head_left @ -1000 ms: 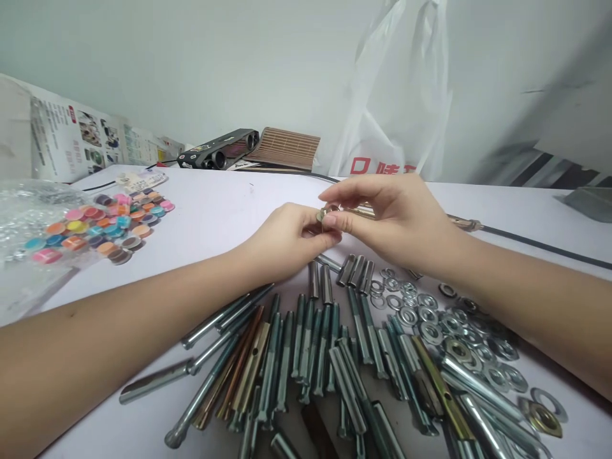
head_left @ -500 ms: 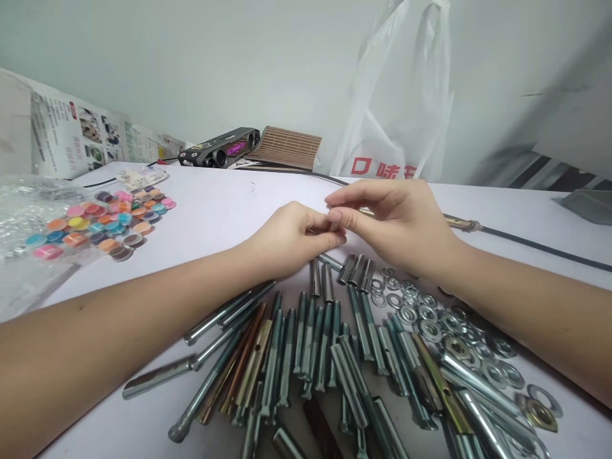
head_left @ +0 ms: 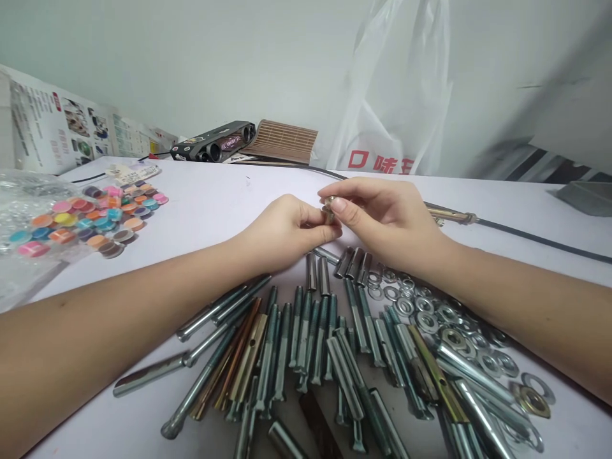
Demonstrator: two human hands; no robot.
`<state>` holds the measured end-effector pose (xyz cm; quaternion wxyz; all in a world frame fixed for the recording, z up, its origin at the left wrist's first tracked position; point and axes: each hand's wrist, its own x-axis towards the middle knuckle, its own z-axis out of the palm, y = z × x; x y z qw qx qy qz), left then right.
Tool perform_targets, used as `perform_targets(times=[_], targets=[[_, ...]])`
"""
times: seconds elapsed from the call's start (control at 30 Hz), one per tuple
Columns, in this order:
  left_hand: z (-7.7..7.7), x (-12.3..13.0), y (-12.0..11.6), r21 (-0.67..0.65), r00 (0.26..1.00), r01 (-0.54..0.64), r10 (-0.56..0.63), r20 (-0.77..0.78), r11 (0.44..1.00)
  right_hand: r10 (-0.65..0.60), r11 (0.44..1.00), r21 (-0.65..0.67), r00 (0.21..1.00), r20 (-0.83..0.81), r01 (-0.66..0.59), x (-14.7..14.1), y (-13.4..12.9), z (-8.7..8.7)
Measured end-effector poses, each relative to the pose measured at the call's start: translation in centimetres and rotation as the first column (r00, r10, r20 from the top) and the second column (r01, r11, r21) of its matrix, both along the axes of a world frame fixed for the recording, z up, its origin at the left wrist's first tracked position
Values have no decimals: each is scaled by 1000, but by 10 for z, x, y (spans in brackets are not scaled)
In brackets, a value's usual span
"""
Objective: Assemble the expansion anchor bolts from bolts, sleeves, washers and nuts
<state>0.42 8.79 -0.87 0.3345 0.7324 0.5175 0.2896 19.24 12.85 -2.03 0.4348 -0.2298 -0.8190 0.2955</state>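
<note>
My left hand [head_left: 289, 233] is closed, thumb against fingers, on a small shiny metal piece [head_left: 329, 209] whose lower part is hidden in the grip. At its top my right hand [head_left: 387, 210] pinches it between thumb and forefinger; it looks like a nut on a bolt end, but I cannot tell for certain. Below the hands lie several expansion bolts [head_left: 310, 338] with threaded shanks and flared ends. Short metal sleeves [head_left: 354, 263] stand close under my right hand. Loose washers [head_left: 425, 320] are heaped beneath my right forearm.
Colourful round caps [head_left: 102, 217] and a clear plastic bag [head_left: 29, 210] lie at the left. Behind are a black device [head_left: 215, 143], a bamboo mat [head_left: 284, 140] and a white plastic bag [head_left: 392, 115]. A black cable [head_left: 535, 240] crosses the table at the right.
My right thumb and forefinger have shifted slightly round the small metal piece, and more of it shows. The whole view has shifted a little. The hands stay together.
</note>
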Motion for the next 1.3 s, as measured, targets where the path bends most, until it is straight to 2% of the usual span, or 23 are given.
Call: perform_targets(times=[0.43,0.67,0.83,0.93,1.07,1.2,1.3], targets=[[1,0,-1,-18,1000,-23,22,-16,1000,-6,996,-88,1000,-14,5,-1,3,-2],[0,-1,-1,-16,1000,-16,16,-3,1000,7,999,41,1000,19,-8,2,2,-1],[0,-2,0,-72,1000,-27,28,10,997,-13,996,-84,990,-144,1,3,2,-1],[0,-2,-1,-76,1000,-28,29,4,997,-48,995,-91,991,-128,37,4,2,-1],[0,-2,0,-63,1000,-22,22,-9,998,30,998,-58,996,-79,-35,5,1,-1],[1,-2,0,-98,999,-34,37,31,995,-81,994,-96,962,-262,57,6,4,-2],[2,-2,0,-102,999,-40,43,30,994,-98,994,-61,969,-228,86,7,5,-2]])
